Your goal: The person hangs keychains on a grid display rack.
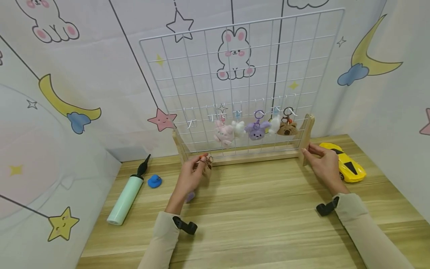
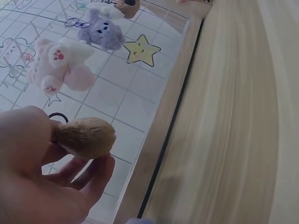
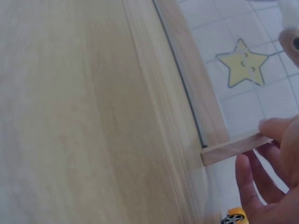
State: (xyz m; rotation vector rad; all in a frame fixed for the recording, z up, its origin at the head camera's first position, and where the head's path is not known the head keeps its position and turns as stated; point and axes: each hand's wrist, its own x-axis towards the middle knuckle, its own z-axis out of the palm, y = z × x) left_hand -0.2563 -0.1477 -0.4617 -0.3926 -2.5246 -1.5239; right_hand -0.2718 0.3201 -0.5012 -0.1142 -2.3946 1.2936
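A small brown toy [image 2: 88, 137] is pinched by the left hand [image 1: 190, 175], low at the wire rack [image 1: 255, 158], near hung soft toys [image 1: 224, 134]. A wooden end post [image 1: 305, 138] is held by the right hand [image 1: 324, 164], and a yellow car [image 1: 351, 167] is partly blocked by that hand. Beside the left wrist [image 1: 175, 203], a purple thing [image 1: 190, 197] is partly hidden; farther left, a blue duck [image 1: 154, 181] and green pump [image 1: 125, 200] are seen

A small play corner is shown, closed in by pale cloth [image 1: 100, 45] printed with cartoon rabbits [image 1: 234, 63], stars [image 1: 162, 121] and moons [image 1: 360, 58]; whether it belongs to a home or to a set-up booth cannot be told. The lower half is filled by a wood-grain table [image 1: 255, 216], where a yellow toy car [image 1: 351, 164] at right, a blue duck [image 1: 155, 181] at left and, at centre, a wire rack [image 1: 242, 24] hung with plush charms [image 1: 256, 132] are seen.
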